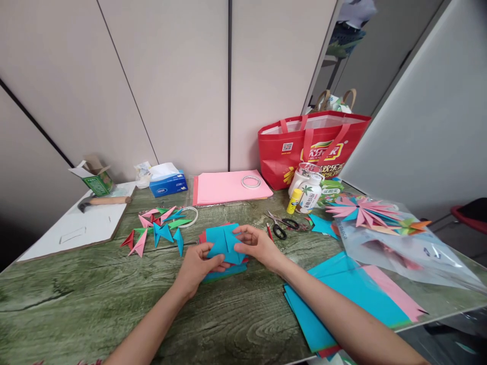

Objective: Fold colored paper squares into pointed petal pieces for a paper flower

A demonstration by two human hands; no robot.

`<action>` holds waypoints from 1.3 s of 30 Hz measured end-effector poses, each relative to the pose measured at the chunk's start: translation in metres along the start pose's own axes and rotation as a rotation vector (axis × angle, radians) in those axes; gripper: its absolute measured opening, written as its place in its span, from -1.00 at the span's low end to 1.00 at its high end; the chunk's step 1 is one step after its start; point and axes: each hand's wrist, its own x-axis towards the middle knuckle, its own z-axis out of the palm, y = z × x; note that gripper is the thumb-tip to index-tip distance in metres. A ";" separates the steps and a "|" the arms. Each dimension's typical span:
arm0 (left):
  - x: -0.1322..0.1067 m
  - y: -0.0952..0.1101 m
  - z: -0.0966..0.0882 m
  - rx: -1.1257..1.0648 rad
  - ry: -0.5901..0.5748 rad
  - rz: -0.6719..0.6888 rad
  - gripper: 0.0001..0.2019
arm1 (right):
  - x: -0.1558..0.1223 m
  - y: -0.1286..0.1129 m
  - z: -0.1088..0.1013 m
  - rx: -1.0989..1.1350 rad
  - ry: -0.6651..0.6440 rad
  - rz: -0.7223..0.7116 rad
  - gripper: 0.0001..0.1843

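Observation:
A blue square of paper (222, 242), partly folded, is held just above a small stack of coloured sheets (225, 272) on the green wood-grain table (114, 299). My left hand (200, 266) pinches its lower left edge. My right hand (255, 243) pinches its right side with thumb and fingers. Both hands are closed on the paper. To the left lie several folded paper points (158, 230) in pink, blue, green and red.
Scissors (280, 225), a red pen, a glue stick (293, 201) and a white bottle sit behind the hands. Pink paper with a tape ring (228, 186), a tissue box, a red bag (312, 147), a paper star on plastic (365, 212), blue and pink sheets (342, 299), and a hammer on a white board (76, 228).

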 end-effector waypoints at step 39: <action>-0.004 -0.003 0.004 0.025 0.042 0.052 -0.76 | -0.009 0.002 0.013 0.093 -0.090 -0.079 -0.75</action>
